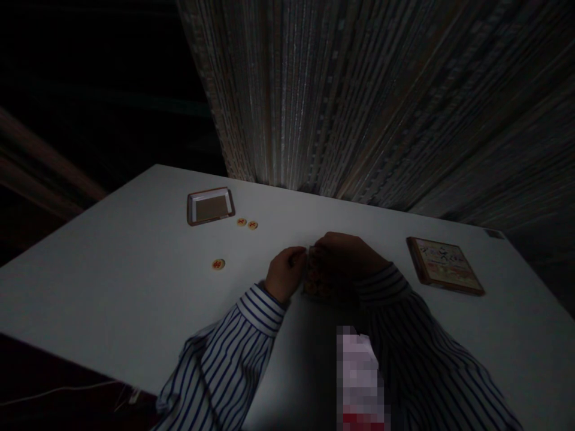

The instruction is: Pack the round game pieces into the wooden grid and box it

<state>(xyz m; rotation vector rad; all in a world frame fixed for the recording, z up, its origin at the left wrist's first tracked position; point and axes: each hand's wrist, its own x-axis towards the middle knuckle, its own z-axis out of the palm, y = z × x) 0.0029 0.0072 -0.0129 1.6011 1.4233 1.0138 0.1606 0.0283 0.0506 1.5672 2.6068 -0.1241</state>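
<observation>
Curling our left hand [286,272] and right hand [340,254], we have the disc box [313,296] right of the former, partly hidden by the latter; grips we cannot tell.

A white table [112,287] bears a tray [212,209], three discs [218,264] and a printed box [445,265].

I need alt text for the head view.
A person's left hand and right hand are at a container of round pieces on a dimly lit white table; three loose discs and a shallow tray lie left, a flat printed box right.
</observation>
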